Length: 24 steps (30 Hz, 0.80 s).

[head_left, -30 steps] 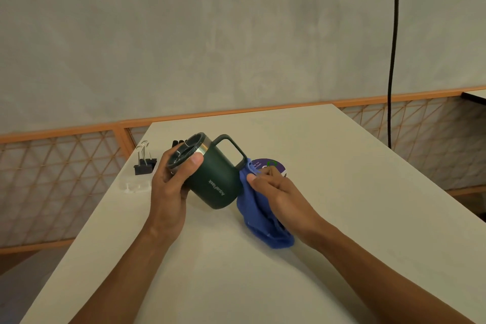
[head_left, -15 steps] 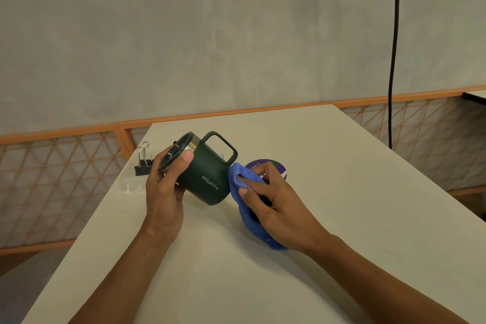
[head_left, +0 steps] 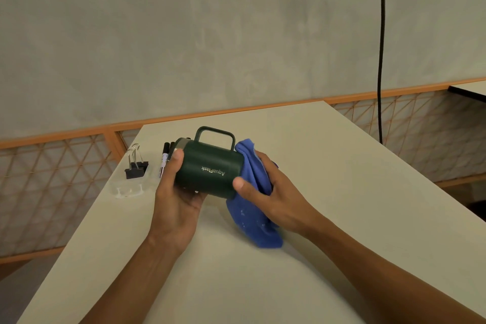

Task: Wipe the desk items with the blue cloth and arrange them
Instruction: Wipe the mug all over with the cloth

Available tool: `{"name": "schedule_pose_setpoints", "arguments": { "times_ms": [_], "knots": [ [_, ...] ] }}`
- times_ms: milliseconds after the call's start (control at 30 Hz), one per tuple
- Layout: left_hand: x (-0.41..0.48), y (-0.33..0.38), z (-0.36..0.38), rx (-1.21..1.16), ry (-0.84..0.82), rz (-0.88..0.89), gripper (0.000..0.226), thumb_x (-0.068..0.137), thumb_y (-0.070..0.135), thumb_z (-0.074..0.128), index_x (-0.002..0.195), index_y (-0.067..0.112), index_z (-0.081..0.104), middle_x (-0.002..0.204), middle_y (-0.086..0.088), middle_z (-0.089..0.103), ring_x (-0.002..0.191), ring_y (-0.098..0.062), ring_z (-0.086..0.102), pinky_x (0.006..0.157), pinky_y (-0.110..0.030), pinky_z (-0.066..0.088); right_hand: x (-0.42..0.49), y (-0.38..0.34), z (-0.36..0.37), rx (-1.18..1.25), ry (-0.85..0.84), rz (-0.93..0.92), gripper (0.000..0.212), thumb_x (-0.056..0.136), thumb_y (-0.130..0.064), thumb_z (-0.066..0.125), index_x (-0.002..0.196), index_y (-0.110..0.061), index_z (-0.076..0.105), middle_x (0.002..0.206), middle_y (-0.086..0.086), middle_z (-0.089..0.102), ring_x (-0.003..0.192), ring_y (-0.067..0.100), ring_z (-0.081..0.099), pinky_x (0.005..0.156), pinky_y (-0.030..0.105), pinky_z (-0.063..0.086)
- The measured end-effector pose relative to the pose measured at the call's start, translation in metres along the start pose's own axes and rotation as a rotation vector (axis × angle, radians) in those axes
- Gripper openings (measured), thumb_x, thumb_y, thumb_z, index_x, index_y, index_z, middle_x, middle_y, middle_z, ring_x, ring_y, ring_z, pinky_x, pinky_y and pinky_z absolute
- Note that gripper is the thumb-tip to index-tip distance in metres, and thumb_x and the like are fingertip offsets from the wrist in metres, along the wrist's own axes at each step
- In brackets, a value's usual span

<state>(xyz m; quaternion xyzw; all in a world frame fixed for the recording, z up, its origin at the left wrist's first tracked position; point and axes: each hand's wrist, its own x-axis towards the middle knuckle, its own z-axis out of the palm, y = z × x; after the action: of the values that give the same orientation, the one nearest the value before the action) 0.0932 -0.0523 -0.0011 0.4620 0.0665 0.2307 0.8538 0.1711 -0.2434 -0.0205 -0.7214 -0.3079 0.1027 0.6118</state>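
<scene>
A dark green mug (head_left: 210,168) with white lettering lies on its side above the desk, handle pointing up. My left hand (head_left: 175,192) grips it near the lidded mouth, thumb on top. My right hand (head_left: 268,192) holds the blue cloth (head_left: 252,208) bunched against the mug's base, thumb on the mug's side. The cloth's lower end hangs to the desk (head_left: 342,205). The purple disc seen before is hidden behind my right hand and the cloth.
Black binder clips (head_left: 135,166) sit in a clear tray (head_left: 128,188) near the desk's left edge. Black markers (head_left: 165,155) lie just behind the mug. A black cable (head_left: 381,60) hangs at the right. Another desk corner (head_left: 470,88) shows far right.
The mug has been tipped from slanted to lying sideways with the handle up. My right hand moved the cloth from the mug's side to its base, covering the purple disc.
</scene>
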Motion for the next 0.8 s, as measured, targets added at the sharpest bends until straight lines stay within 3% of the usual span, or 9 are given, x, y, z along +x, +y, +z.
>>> {"name": "schedule_pose_setpoints", "arguments": {
  "times_ms": [100, 133, 300, 400, 500, 600, 700, 800],
  "knots": [
    [-0.001, -0.002, 0.000, 0.004, -0.002, -0.016, 0.043, 0.108, 0.042, 0.053, 0.145, 0.023, 0.064, 0.140, -0.011, 0.071, 0.132, -0.031, 0.068, 0.106, -0.050, 0.057, -0.005, -0.001, -0.001, -0.134, -0.024, -0.048, 0.088, 0.084, -0.060, 0.084, 0.152, -0.052, 0.029, 0.144, -0.038, 0.049, 0.131, -0.011, 0.053, 0.105, 0.015, 0.049],
    [0.000, -0.003, -0.001, 0.015, -0.005, -0.021, 0.044, 0.106, 0.043, 0.054, 0.145, 0.024, 0.064, 0.140, -0.011, 0.071, 0.131, -0.031, 0.068, 0.105, -0.051, 0.057, -0.005, -0.001, -0.001, -0.145, -0.011, -0.074, 0.086, 0.084, -0.055, 0.086, 0.150, -0.052, 0.031, 0.138, -0.036, 0.053, 0.125, -0.008, 0.057, 0.099, 0.014, 0.052],
    [0.010, 0.012, -0.008, 0.248, -0.043, -0.015, 0.030, 0.097, 0.050, 0.068, 0.123, 0.037, 0.077, 0.134, -0.003, 0.075, 0.130, -0.023, 0.069, 0.103, -0.052, 0.060, -0.001, -0.002, -0.007, -0.058, 0.067, -0.135, 0.083, 0.083, -0.046, 0.092, 0.149, -0.037, 0.042, 0.127, -0.012, 0.067, 0.115, 0.015, 0.069, 0.095, 0.035, 0.060],
    [0.017, 0.021, -0.021, 0.457, -0.106, -0.030, 0.043, 0.091, 0.057, 0.069, 0.129, 0.037, 0.070, 0.123, 0.003, 0.078, 0.123, -0.025, 0.071, 0.086, -0.047, 0.065, -0.001, -0.006, -0.015, -0.026, 0.050, -0.159, 0.076, 0.085, -0.039, 0.091, 0.147, -0.034, 0.046, 0.124, -0.010, 0.070, 0.113, 0.017, 0.070, 0.096, 0.038, 0.060],
    [0.018, 0.025, -0.026, 0.560, -0.131, -0.045, 0.041, 0.086, 0.063, 0.073, 0.119, 0.039, 0.075, 0.113, 0.002, 0.080, 0.115, -0.031, 0.073, 0.071, -0.037, 0.066, 0.000, -0.003, -0.021, -0.082, -0.014, -0.175, 0.069, 0.090, -0.038, 0.086, 0.147, -0.033, 0.047, 0.127, -0.010, 0.070, 0.115, 0.020, 0.070, 0.099, 0.043, 0.059],
    [0.020, 0.023, -0.028, 0.600, -0.079, -0.021, 0.078, 0.064, 0.079, 0.078, 0.125, 0.032, 0.073, 0.116, -0.002, 0.079, 0.114, -0.031, 0.072, 0.071, -0.035, 0.065, 0.003, 0.002, -0.023, -0.201, -0.032, -0.239, 0.062, 0.095, -0.041, 0.081, 0.149, -0.036, 0.048, 0.131, -0.014, 0.067, 0.119, 0.017, 0.068, 0.099, 0.036, 0.057],
    [0.020, 0.019, -0.025, 0.545, -0.005, -0.019, 0.072, 0.068, 0.074, 0.075, 0.125, 0.031, 0.073, 0.115, -0.002, 0.080, 0.109, -0.027, 0.074, 0.066, -0.032, 0.063, 0.007, 0.006, -0.022, -0.413, 0.060, -0.380, 0.046, 0.101, -0.047, 0.071, 0.144, -0.037, 0.056, 0.145, -0.017, 0.052, 0.118, 0.010, 0.063, 0.095, 0.025, 0.054],
    [0.019, 0.017, -0.023, 0.463, 0.036, -0.042, 0.058, 0.081, 0.066, 0.069, 0.128, 0.033, 0.072, 0.115, -0.002, 0.080, 0.109, -0.025, 0.073, 0.067, -0.033, 0.063, 0.008, 0.008, -0.024, -0.677, 0.116, -0.502, 0.034, 0.109, -0.041, 0.060, 0.143, -0.042, 0.057, 0.149, -0.008, 0.038, 0.107, 0.011, 0.058, 0.088, 0.026, 0.057]
  ]
}}
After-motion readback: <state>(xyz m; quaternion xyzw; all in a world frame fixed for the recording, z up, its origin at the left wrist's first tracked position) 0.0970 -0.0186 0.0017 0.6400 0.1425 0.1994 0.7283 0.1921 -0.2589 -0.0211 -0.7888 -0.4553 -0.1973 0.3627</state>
